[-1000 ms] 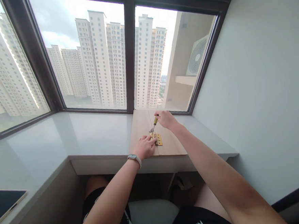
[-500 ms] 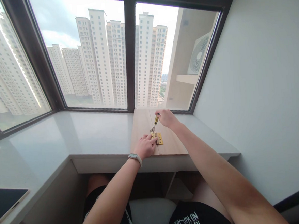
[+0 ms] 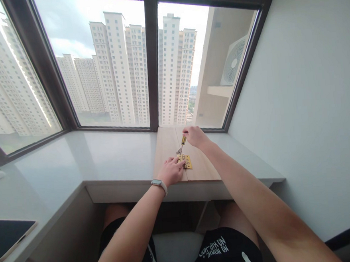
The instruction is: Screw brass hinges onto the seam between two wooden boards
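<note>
My right hand (image 3: 196, 137) is wrapped around the yellow handle of a screwdriver (image 3: 183, 140). The screwdriver slants down, its tip at the top left of a brass hinge (image 3: 189, 162). Across the hinge's left side lie the extended fingers of my left hand (image 3: 170, 170), pressing it down and covering part of it. The hinge straddles the seam between two light wooden boards, a left one (image 3: 165, 143) and a right one (image 3: 200, 169). Just behind the hinge is a small heap of metal pieces, apparently screws (image 3: 178, 151). Whether the tip sits in a screw is too small to tell.
The boards rest on a white windowsill counter (image 3: 119, 153) with a front edge close to my forearms. A tablet-like device (image 3: 11, 238) lies at the left end. Dark-framed windows (image 3: 153, 60) rise behind, and a white wall (image 3: 304, 98) stands on the right.
The view has shifted slightly. My right hand still grips the screwdriver, with its wrist turned a little and the handle slightly more upright. My left hand stays on the hinge.
</note>
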The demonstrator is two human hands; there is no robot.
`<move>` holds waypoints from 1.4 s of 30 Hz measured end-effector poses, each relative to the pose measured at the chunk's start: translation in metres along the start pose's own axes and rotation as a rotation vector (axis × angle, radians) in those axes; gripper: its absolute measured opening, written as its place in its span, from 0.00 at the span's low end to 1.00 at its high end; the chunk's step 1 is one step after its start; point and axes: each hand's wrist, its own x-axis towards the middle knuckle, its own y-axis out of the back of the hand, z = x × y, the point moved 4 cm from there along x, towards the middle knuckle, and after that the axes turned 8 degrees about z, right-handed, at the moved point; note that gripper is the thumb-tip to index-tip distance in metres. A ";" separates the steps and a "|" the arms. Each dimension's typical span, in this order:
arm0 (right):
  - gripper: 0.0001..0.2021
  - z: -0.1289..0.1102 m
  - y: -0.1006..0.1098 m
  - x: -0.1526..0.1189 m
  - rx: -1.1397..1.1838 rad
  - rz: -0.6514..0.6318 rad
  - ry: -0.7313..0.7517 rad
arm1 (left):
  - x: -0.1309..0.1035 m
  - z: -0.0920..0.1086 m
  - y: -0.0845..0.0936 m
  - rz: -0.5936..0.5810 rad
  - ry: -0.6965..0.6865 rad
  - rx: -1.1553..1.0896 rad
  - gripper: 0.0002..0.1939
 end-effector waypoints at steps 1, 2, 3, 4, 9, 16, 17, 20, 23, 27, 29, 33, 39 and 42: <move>0.08 0.001 0.000 0.000 -0.002 0.002 0.001 | 0.000 0.000 0.000 0.002 -0.002 0.001 0.24; 0.08 0.001 0.000 0.000 -0.002 0.005 0.003 | 0.000 0.000 0.000 0.006 -0.006 0.001 0.24; 0.08 0.002 0.000 0.001 -0.001 0.006 0.005 | 0.000 0.000 0.000 0.009 -0.009 0.001 0.24; 0.08 0.002 -0.001 0.001 0.002 0.006 0.008 | 0.000 0.000 0.000 0.012 -0.012 0.001 0.24; 0.11 -0.001 -0.002 0.002 0.028 0.009 0.033 | 0.001 0.000 0.000 0.008 -0.008 0.008 0.24; 0.14 -0.003 -0.007 0.002 0.056 0.000 0.038 | 0.002 0.000 -0.004 0.018 -0.020 0.015 0.23; 0.13 -0.003 -0.007 0.002 0.061 0.008 0.046 | 0.002 0.000 -0.004 0.020 -0.021 0.013 0.23; 0.10 -0.005 -0.007 0.002 0.061 0.025 0.064 | 0.002 0.000 -0.006 0.022 -0.021 0.005 0.24; 0.07 -0.005 -0.006 0.002 0.035 0.033 0.033 | 0.002 0.000 -0.005 0.014 -0.016 0.004 0.24; 0.08 -0.004 -0.003 0.002 0.020 0.051 -0.004 | 0.002 0.002 -0.002 0.011 -0.027 0.004 0.23; 0.07 -0.004 -0.002 0.002 0.027 0.072 0.002 | 0.002 0.002 -0.001 0.010 -0.026 0.003 0.23; 0.07 -0.003 -0.005 0.001 0.079 0.067 0.034 | 0.001 0.002 -0.001 0.018 -0.029 -0.001 0.23; 0.13 0.003 -0.012 0.005 0.107 -0.007 0.028 | 0.001 0.001 -0.002 0.010 -0.023 0.002 0.24; 0.12 0.004 -0.012 0.006 0.111 -0.009 0.028 | 0.001 0.001 -0.002 0.008 -0.023 0.001 0.24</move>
